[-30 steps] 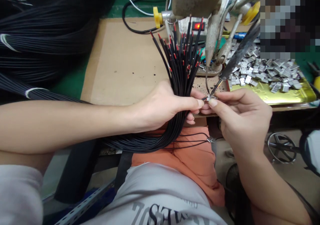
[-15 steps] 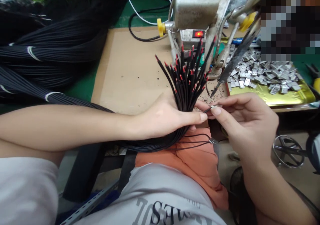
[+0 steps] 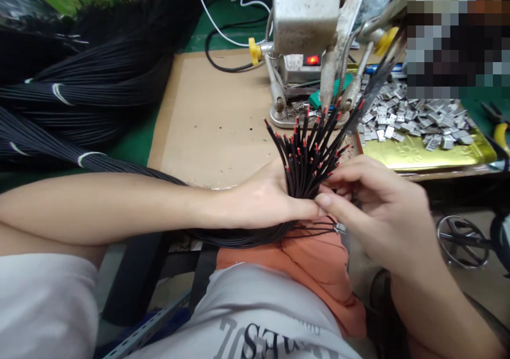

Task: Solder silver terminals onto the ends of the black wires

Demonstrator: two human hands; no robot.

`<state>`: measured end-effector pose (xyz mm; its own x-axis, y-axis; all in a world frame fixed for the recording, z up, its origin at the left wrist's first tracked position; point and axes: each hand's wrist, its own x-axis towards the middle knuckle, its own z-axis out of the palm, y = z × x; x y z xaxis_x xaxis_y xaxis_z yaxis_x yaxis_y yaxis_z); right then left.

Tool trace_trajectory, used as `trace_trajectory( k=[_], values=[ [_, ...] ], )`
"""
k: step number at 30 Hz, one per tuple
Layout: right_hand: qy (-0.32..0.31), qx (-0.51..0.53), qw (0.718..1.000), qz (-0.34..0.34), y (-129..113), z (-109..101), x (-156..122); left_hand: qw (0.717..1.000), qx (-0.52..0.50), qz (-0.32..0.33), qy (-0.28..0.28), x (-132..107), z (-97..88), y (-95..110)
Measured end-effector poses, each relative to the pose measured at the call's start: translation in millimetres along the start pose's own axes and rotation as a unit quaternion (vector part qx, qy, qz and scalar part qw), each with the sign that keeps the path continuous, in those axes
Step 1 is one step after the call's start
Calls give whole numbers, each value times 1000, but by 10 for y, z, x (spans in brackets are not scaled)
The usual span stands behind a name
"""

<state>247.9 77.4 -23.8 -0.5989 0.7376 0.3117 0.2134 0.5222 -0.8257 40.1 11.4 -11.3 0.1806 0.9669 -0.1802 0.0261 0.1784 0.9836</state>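
Wire bundle (image 3: 308, 154): thin black leads, each with a short red tip, fanned upward at frame centre. Its length curves down and left beneath the wrist. Left hand (image 3: 263, 202) is closed around the bundle just below the fan. Right hand (image 3: 374, 205), centre right, is partly curled, with thumb and fingertips against the bundle's right side; whether it grips a lead cannot be told. Upper centre stands a grey bench machine (image 3: 305, 14). At right, a gold tray (image 3: 402, 154) carries small metal pieces (image 3: 418, 120).
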Motion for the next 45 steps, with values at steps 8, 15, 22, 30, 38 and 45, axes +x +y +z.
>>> trace_trajectory(
  k=[8, 15, 22, 30, 38, 45],
  values=[
    [15, 1, 998, -60, 5, 140, -26, 1000, 22, 3, -20, 9, -12, -21],
    [20, 49, 999, 10, 28, 69, -53, 1000, 22, 15, 16, -14, 24, 19],
    [-23, 13, 998, 51, -11, -117, -8, 997, 18, 13, 69, -71, 31, 29],
    [14, 219, 959, 176, 46, 16, -63, 994, 4, -57, 90, -86, -12, -12],
    [51, 169, 982, 63, 140, 9, 67, 995, -15, -39, 86, -75, -6, 28],
    [174, -340, 921, 74, 761, -716, 423, 993, -18, -33, 114, -37, 19, -25]
  ],
)
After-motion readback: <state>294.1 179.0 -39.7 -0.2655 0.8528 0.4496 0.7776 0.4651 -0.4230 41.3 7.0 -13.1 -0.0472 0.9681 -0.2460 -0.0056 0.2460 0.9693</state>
